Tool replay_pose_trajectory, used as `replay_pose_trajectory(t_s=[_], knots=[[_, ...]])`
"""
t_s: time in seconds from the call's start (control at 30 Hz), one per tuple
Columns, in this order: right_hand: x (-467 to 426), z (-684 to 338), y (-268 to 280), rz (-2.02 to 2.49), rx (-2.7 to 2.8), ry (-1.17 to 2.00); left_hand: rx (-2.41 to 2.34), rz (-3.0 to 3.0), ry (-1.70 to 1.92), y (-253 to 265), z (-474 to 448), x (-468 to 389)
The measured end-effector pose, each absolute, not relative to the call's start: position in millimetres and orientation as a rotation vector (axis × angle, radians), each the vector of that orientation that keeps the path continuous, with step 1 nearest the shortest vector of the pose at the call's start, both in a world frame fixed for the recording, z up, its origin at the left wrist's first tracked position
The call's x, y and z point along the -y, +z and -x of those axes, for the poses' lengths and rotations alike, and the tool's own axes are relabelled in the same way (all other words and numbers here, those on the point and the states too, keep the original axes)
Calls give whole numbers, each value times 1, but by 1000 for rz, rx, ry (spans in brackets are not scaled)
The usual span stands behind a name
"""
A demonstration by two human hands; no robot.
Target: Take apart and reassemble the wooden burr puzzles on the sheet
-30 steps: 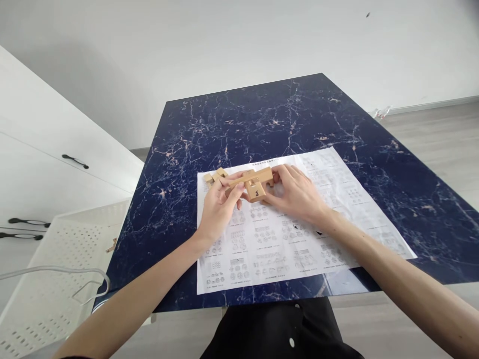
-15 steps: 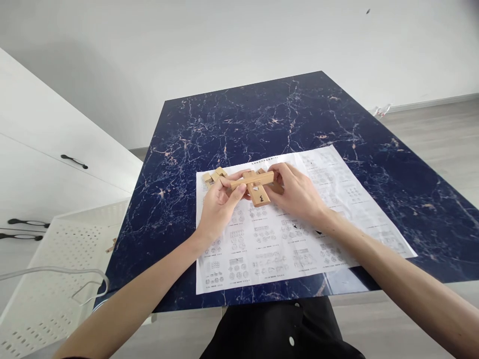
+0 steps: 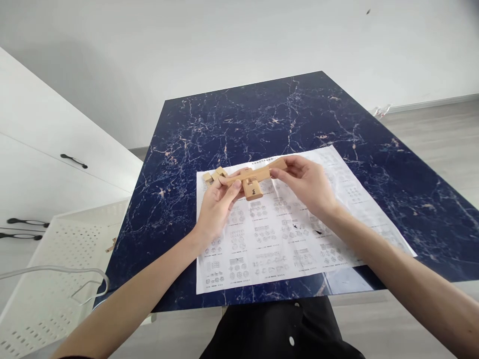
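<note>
The left hand (image 3: 215, 207) holds a cross-shaped group of wooden pieces (image 3: 253, 190), its thumb pressed along the near side and its fingers behind, partly hidden. One bar of the group runs left to right, and a short block with a dark mark on its face points toward the near side. The right hand (image 3: 312, 187) pinches a wooden bar (image 3: 277, 163) between thumb and fingers at the right end of the group; this bar slants toward the far right and meets or overlaps the crossbar, though whether the two are locked together cannot be told. Both hands are held close to each other, above the far left part of a white printed sheet (image 3: 269, 252).

The sheet is covered with rows of small diagrams and carries a line of print along its far edge. Just beyond the left hand, at the sheet's far left corner, lie some wooden blocks (image 3: 216, 174), partly hidden by the fingers. The sheet rests on the near half of a dark blue tabletop (image 3: 239, 129) with pale marbled veins. A shiny clear patch (image 3: 346, 280) shows at the near edge.

Left of the tabletop stand a white perforated rack (image 3: 77, 237), with a pale cable (image 3: 56, 269) across it, and a white cabinet (image 3: 45, 119) with black handles (image 3: 75, 161).
</note>
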State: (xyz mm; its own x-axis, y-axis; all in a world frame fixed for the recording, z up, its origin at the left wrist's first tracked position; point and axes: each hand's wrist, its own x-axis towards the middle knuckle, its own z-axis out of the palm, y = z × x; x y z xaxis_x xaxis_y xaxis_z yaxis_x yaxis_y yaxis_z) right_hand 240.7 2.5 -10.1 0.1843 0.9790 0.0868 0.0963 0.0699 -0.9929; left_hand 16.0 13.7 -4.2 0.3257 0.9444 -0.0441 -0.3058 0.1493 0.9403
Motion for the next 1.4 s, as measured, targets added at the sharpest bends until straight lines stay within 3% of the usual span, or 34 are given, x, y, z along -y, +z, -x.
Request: replay_pose_trajectory(t_s=[0.33,0.9,1.4], knots=[[-11,-249,-15,1040,793,1412,-771,-960,1050,-7,-15,-17],[1,-238,-3,1061,1026,1570,-783,-789,1019,-9,-12,-24],[-4,-239,-1,879,740,1696,-718,-791,997,-11,-12,-23]])
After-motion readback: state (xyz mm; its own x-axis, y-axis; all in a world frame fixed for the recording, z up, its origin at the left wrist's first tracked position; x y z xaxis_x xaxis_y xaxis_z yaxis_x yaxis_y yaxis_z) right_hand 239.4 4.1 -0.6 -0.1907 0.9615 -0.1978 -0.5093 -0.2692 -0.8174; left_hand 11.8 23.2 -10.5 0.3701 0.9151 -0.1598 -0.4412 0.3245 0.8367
